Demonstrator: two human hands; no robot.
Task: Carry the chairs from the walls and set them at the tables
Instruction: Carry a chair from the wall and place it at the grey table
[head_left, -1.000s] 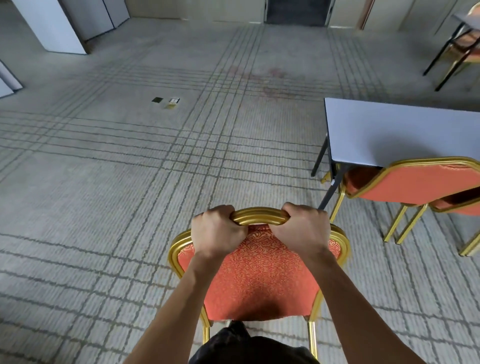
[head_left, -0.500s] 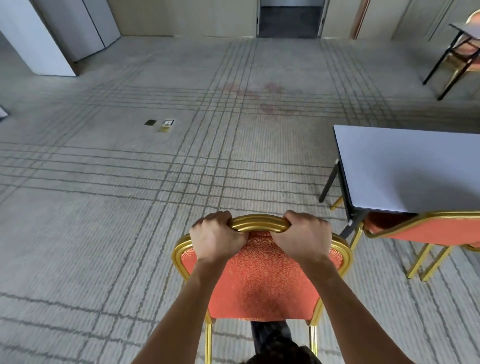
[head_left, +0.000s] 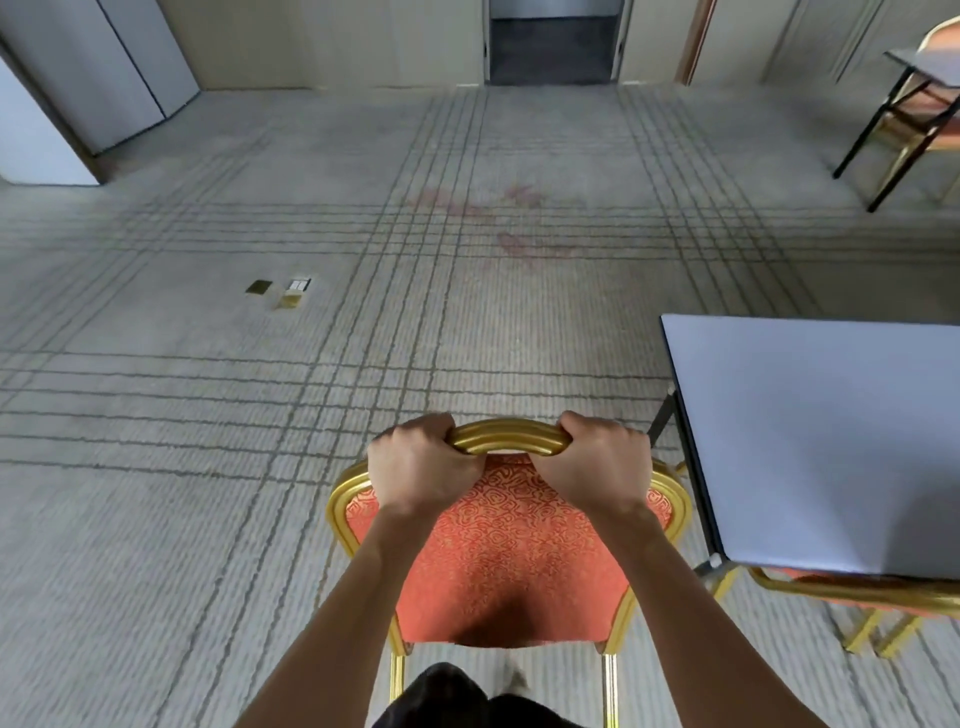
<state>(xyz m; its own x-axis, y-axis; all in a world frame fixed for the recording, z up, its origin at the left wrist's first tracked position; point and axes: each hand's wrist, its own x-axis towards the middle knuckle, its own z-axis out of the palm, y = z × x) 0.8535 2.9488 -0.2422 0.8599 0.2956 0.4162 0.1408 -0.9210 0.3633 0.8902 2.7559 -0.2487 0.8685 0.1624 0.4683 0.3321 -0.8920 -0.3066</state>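
Soft, even indoor light, fairly bright, colours a bit washed & greyish. Dark shadow patch low on chair (head_left: 511, 561) back. Surface (head_left: 831, 441) has mild pale sheen, nothing blown out. Doorway (head_left: 553, 49) up top v. dark. Wide-angle bend at edges: carpet (head_left: 208, 467) lines curve, walls (head_left: 322, 41) lean. Far carpet & top-right corner slightly blurred; chair rim sharp.

Second chair (head_left: 857, 594) mostly under table (head_left: 831, 441)

Carried chair (head_left: 511, 561) advanced alongside table (head_left: 821, 441); tucked chair (head_left: 852, 592) now mostly hidden beneath tabletop
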